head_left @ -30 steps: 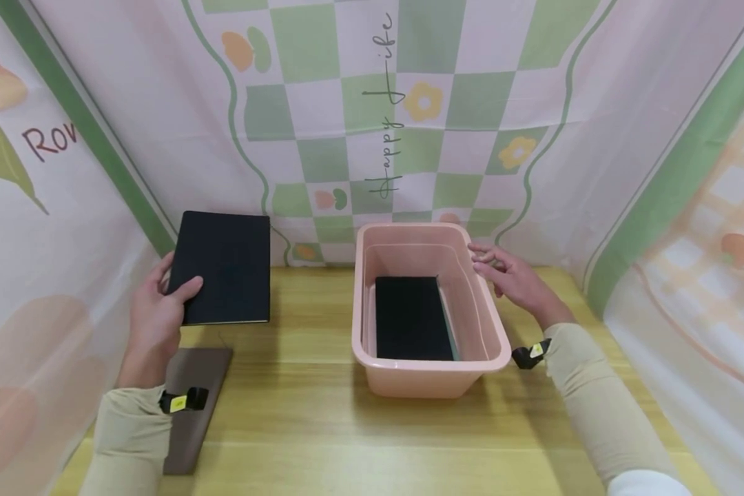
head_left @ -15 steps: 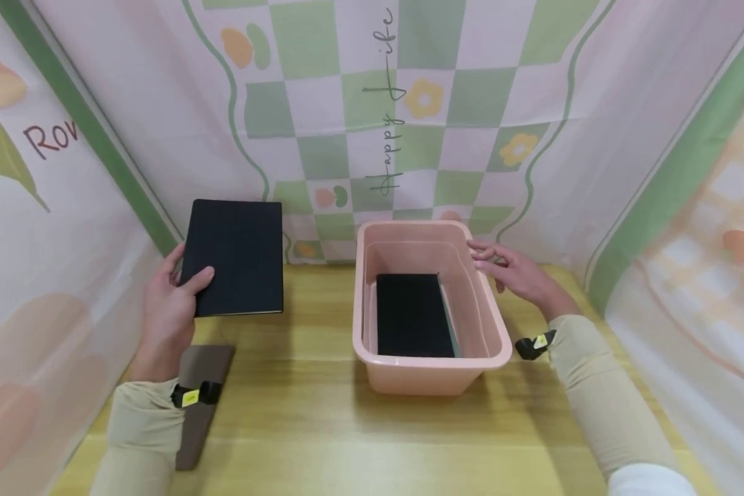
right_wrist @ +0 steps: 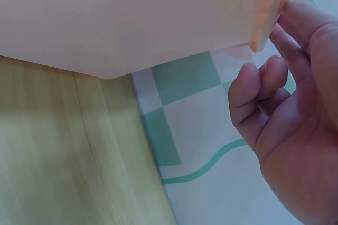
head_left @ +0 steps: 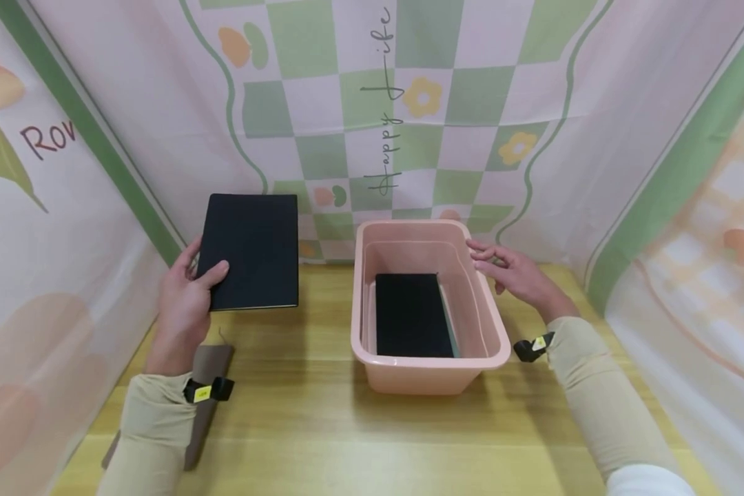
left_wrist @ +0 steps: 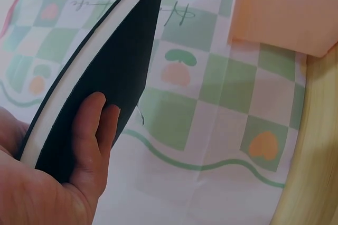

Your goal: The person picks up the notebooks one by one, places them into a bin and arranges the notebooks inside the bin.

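Observation:
A black hardcover notebook (head_left: 254,248) is held up over the left part of the table by my left hand (head_left: 189,303), thumb on the near cover and fingers behind. In the left wrist view its white page edges show, and a thin ribbon hangs from the notebook (left_wrist: 113,72). My right hand (head_left: 517,279) rests its fingertips at the right rim of a pink plastic bin (head_left: 434,379), fingers loosely bent. Another black notebook (head_left: 412,317) lies flat inside the bin. From the right wrist view, the fingertips of the hand (right_wrist: 296,103) meet the bin's rim.
Partly under my left forearm, a flat brown notebook-like thing (head_left: 207,413) lies on the wooden table (head_left: 322,441). A patterned cloth (head_left: 319,103) hangs behind the bin, with more cloth along both sides.
My left hand has carried the black notebook to the right and slightly up, closer to the bin. The right hand stays at the rim, and the bin has not moved.

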`<action>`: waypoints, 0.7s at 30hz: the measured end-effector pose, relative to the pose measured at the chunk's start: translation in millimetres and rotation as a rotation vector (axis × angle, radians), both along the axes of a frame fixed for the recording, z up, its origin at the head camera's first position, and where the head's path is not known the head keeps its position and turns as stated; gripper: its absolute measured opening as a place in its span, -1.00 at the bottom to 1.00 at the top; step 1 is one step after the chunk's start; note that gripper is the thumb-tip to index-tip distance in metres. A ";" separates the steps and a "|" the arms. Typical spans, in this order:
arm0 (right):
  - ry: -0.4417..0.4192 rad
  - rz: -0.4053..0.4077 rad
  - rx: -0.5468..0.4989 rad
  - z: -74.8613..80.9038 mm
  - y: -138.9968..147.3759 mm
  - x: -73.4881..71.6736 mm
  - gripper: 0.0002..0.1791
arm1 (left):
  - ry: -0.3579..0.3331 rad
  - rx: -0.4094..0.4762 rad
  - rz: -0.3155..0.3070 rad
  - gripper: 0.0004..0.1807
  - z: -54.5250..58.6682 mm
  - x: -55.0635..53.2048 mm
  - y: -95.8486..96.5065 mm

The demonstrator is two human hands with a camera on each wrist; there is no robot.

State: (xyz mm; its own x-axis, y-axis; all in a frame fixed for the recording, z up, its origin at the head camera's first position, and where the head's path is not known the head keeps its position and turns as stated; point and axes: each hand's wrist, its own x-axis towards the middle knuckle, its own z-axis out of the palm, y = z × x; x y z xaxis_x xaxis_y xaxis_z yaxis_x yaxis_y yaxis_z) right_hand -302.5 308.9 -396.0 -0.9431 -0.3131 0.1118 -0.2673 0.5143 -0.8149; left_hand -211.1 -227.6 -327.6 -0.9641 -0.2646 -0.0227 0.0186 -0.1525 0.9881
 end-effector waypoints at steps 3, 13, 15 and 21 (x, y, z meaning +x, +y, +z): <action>-0.005 -0.003 -0.009 0.4 0.0 0.5 -0.67 | 0.002 0.032 -0.020 -0.15 0.7 -0.9 3.6; -0.015 -0.026 -0.020 -1.2 -0.3 0.8 -0.63 | 0.025 0.053 -0.096 -0.13 4.8 -2.9 18.0; -0.020 -0.033 -0.029 -2.1 -0.2 0.5 -0.62 | 0.022 0.043 -0.118 -0.12 6.4 -2.5 20.8; -0.042 -0.060 -0.075 -3.1 -2.0 0.6 -0.62 | -0.003 0.085 -0.183 -0.05 9.7 -3.4 28.8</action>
State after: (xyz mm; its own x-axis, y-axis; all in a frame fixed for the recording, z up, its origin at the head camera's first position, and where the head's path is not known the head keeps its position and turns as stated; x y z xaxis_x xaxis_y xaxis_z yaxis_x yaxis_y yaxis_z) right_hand -301.9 306.9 -399.1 -0.9644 -0.2476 0.0932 -0.2028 0.4653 -0.8616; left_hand -214.5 -198.8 -317.9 -0.9958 -0.0819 -0.0401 -0.0197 -0.2356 0.9717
